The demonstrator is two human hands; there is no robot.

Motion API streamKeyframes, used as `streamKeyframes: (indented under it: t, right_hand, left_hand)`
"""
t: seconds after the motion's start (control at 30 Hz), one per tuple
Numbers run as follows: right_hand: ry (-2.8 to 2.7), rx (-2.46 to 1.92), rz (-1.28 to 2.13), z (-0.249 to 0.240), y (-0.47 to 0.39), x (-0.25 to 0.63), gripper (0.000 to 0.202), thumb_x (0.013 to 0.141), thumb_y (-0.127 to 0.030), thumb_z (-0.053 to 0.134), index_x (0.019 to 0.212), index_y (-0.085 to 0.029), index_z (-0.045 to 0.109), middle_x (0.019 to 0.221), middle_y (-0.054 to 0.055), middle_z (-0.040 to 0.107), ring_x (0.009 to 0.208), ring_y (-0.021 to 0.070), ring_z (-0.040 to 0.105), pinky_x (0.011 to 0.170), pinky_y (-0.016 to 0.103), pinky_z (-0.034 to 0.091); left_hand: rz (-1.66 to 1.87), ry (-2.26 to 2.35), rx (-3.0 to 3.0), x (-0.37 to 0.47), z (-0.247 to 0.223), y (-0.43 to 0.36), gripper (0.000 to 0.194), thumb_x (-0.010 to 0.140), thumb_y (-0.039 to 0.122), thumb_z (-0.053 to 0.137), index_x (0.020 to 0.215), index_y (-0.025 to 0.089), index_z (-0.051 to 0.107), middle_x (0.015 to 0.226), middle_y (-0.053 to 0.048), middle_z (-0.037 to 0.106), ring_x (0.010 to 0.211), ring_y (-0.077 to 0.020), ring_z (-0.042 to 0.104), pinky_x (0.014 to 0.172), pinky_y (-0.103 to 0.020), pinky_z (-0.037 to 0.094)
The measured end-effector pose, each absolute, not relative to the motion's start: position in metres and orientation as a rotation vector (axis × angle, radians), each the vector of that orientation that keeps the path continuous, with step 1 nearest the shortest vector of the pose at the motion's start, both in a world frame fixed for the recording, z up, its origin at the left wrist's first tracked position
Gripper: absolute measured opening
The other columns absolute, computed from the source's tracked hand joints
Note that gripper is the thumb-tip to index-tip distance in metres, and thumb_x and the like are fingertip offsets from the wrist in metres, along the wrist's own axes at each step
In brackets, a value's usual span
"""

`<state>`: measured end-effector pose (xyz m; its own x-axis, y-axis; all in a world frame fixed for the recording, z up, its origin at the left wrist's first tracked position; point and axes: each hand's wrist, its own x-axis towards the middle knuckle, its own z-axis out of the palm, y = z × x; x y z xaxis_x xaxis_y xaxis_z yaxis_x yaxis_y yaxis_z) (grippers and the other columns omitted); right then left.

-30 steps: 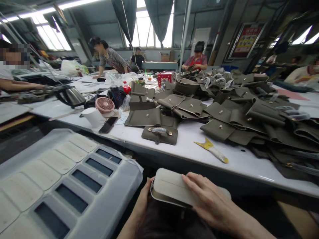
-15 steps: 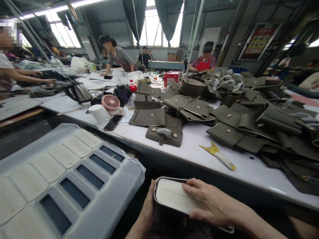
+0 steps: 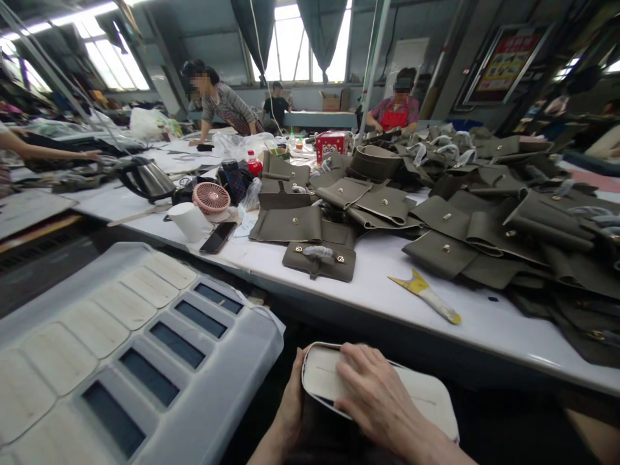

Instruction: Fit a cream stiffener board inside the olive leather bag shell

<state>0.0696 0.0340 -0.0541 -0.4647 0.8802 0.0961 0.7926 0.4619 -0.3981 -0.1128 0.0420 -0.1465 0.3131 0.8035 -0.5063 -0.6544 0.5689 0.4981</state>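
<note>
A long white panel with rounded ends (image 3: 429, 394) lies over a dark piece with a pale rim at the bottom centre. My left hand (image 3: 292, 394) grips the left end of this piece from the side, its fingers mostly hidden behind it. My right hand (image 3: 371, 387) rests on top of the panel with bent fingers pressing near its left end. The dark body below is mostly in shadow. To the left, several similar white panels (image 3: 109, 307) lie in a row on a covered surface beside dark rectangular pieces (image 3: 177, 344).
Beyond the hands is a white table (image 3: 372, 284) with olive leather pieces (image 3: 290, 223), a yellow-white tool (image 3: 429, 298), a phone (image 3: 217, 237), a white mug (image 3: 188, 221), a pink fan (image 3: 211, 197) and a kettle (image 3: 152, 181). People work farther back.
My right hand has shifted left along the white panel, and its right end now shows. The view has moved slightly.
</note>
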Motion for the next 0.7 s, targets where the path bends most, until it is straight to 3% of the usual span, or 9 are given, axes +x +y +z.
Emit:
streamKeyframes:
  t: [0.1,0.33,0.43,0.7]
  right_hand:
    - [-2.453,-1.313,0.491,-0.056,0.034,0.065,0.027,0.089,-0.026,0.061,0.116,-0.026,0.060,0.148,0.004,0.046,0.121,0.0284,0.048,0.102,0.049,0.039]
    - [-2.490,-1.223,0.549,-0.056,0.029,0.067,0.031,0.098,-0.025,0.046,0.128,-0.029,0.056,0.142,-0.001,0.056,0.128,0.0295,0.045,0.106,0.051,0.036]
    - [-2.488,-1.163,0.611,-0.055,0.030,0.066,0.028,0.099,-0.025,0.044,0.123,-0.026,0.058,0.136,0.000,0.061,0.131,0.0277,0.043,0.108,0.048,0.037]
    - [-2.427,-1.090,0.663,-0.064,0.031,0.059,0.021,0.094,-0.017,0.051,0.110,-0.022,0.062,0.121,0.003,0.066,0.116,0.0230,0.051,0.106,0.038,0.041]
  left_hand:
    - [1.002,0.812,0.205,-0.113,-0.152,0.042,0.071,0.081,0.066,0.060,0.127,0.012,0.062,0.114,-0.016,0.070,0.110,-0.0352,0.063,0.105,-0.046,0.041]
    - [0.974,0.761,0.204,-0.112,-0.150,0.041,0.068,0.083,0.064,0.059,0.129,0.014,0.061,0.118,-0.016,0.068,0.112,-0.0361,0.062,0.106,-0.049,0.041]
    - [0.944,0.735,0.194,-0.112,-0.144,0.042,0.065,0.084,0.063,0.058,0.126,0.013,0.063,0.118,-0.016,0.068,0.115,-0.0359,0.061,0.108,-0.048,0.040]
    - [0.914,0.632,0.134,-0.113,-0.132,0.043,0.054,0.093,0.053,0.050,0.121,0.010,0.066,0.118,-0.015,0.069,0.120,-0.0313,0.059,0.113,-0.042,0.034]
